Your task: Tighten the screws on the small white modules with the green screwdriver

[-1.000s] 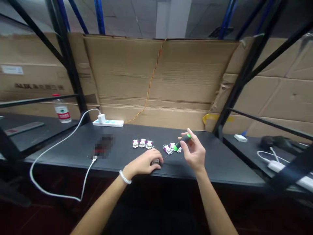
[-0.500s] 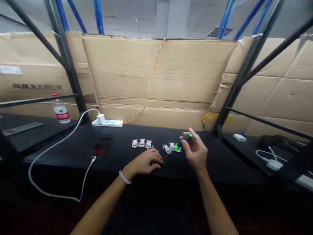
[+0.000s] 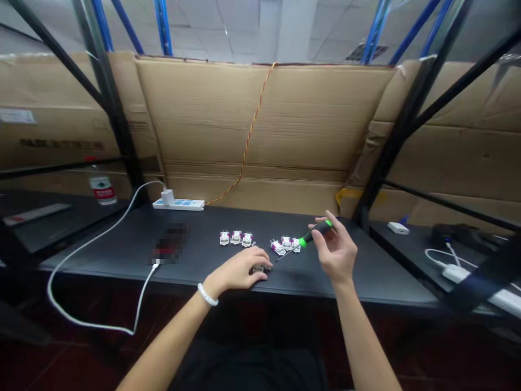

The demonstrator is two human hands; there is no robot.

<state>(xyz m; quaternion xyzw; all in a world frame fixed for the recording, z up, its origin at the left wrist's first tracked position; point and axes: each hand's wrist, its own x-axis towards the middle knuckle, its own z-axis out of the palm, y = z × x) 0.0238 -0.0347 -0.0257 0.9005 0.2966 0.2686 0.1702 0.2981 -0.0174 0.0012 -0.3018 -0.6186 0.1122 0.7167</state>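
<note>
We see the left hand (image 3: 244, 270) low over the front of the counter (image 3: 366, 266), its fingers curled around a small part (image 3: 259, 268) near the front edge. Most of that part is hidden from us beneath the fingers, so we cannot make out its full shape. A white coiled bracelet (image 3: 207, 295) circles the left wrist.

The right hand (image 3: 337, 255) grasps a screwdriver (image 3: 316, 233) by its black and green handle, between thumb and fingers, palm partly turned up. We see the shaft slanting down to the left, its tip just beside the left fingertips; we cannot tell whether the tip meets the counter.

Beyond the hands we find two groups of small white and purple pieces: a left trio (image 3: 236, 238) in a row, and a right trio (image 3: 286, 244) by the screwdriver's shaft, its leftmost piece tilted.

Farther left, a white cable (image 3: 101, 327) joins a blurred-out dark object (image 3: 169, 244) to a plug (image 3: 167, 196) in a white power strip (image 3: 189, 205). Behind, we see cardboard (image 3: 203, 119) with a twisted red and yellow cord (image 3: 249, 136) hanging down it
</note>
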